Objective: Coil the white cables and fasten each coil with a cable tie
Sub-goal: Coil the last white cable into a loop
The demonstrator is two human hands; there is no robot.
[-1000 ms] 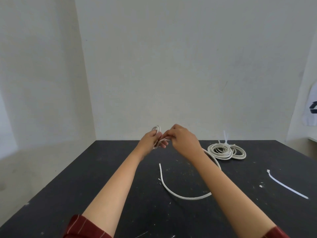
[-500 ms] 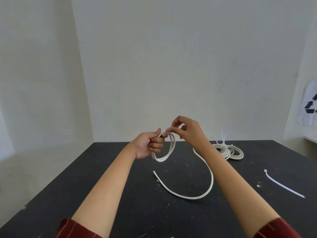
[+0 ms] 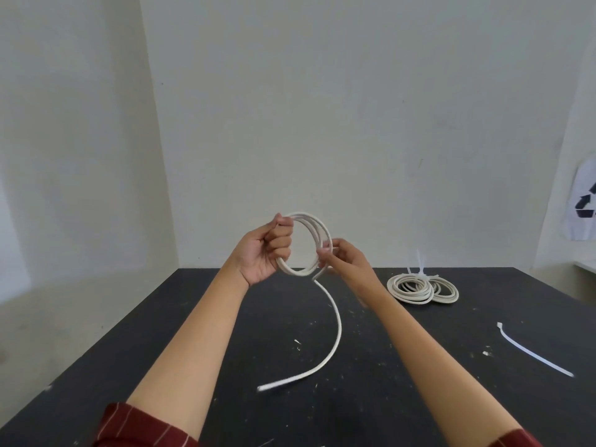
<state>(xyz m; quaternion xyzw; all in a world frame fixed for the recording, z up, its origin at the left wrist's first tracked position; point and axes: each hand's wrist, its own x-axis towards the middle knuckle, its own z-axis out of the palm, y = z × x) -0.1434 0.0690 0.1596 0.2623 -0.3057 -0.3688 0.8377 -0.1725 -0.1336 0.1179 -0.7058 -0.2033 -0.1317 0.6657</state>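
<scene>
White cable (image 3: 335, 321), frame centre: a few loops held upright above the black table (image 3: 225, 317), tail trailing down to lower centre. Left hand (image 3: 266, 250) grips the loops' left side; right hand (image 3: 343, 258) pinches the right. Risk: springy loops may fan apart if either grip slackens. Loose cable tie (image 3: 533, 350) lies right; tied coils (image 3: 422, 288) behind.

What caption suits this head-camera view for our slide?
Left hand grips a white cable coil; right hand feeds on another loop above the black table.
</scene>
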